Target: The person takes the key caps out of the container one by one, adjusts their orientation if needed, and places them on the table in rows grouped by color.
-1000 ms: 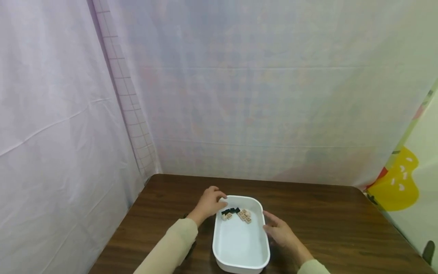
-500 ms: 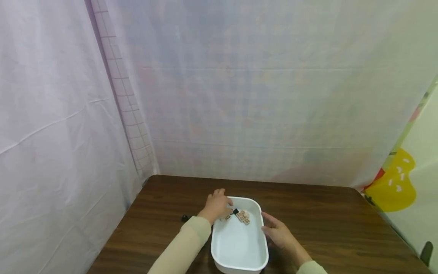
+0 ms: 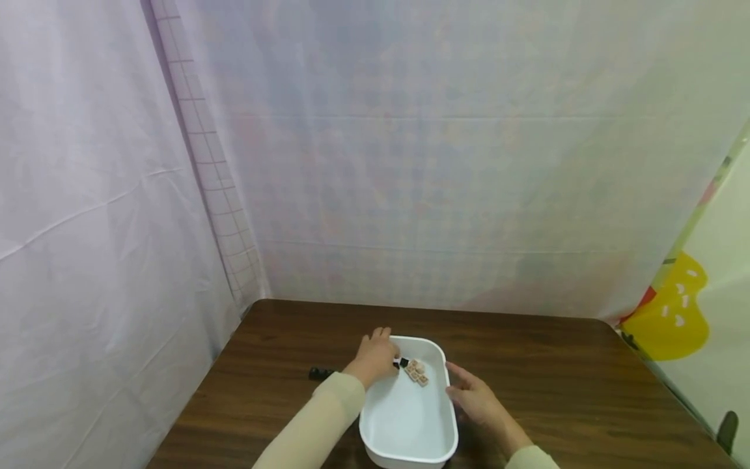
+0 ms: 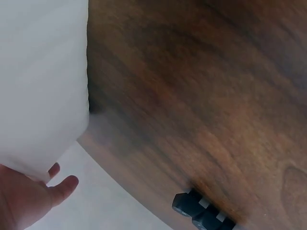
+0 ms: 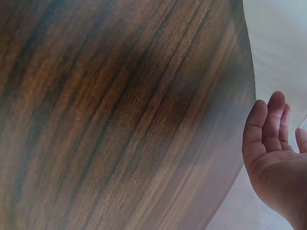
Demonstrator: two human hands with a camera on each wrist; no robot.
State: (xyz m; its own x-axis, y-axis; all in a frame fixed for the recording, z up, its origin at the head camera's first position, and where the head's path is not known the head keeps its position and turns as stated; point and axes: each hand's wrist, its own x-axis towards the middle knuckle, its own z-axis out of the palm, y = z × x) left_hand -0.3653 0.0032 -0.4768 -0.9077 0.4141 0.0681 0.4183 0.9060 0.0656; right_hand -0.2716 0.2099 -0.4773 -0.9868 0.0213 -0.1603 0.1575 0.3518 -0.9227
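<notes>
A white rectangular bin with rounded corners [image 3: 408, 420] stands on the table, its long side running away from me. Inside, toward the far end, lie several small beige square pieces with a raised pattern [image 3: 417, 373] and a small black piece [image 3: 404, 362]. My left hand [image 3: 374, 359] reaches over the bin's far left rim, fingertips down among the pieces. The hand's back hides those fingertips and whatever they touch. Along the bin's right wall rests my right hand [image 3: 477, 397], its fingers fairly straight, as the right wrist view also shows.
A row of black blocky pieces [image 4: 204, 211] lies on the brown wood-grain table [image 3: 545, 365], left of the bin and partly behind my left forearm. Pale curtains [image 3: 433, 195] hang behind the table and on its left.
My left hand has moved right and down from the rim into the bin, covering the left-hand pieces. The black row on the table has come into view. My right hand stays at the wall.
</notes>
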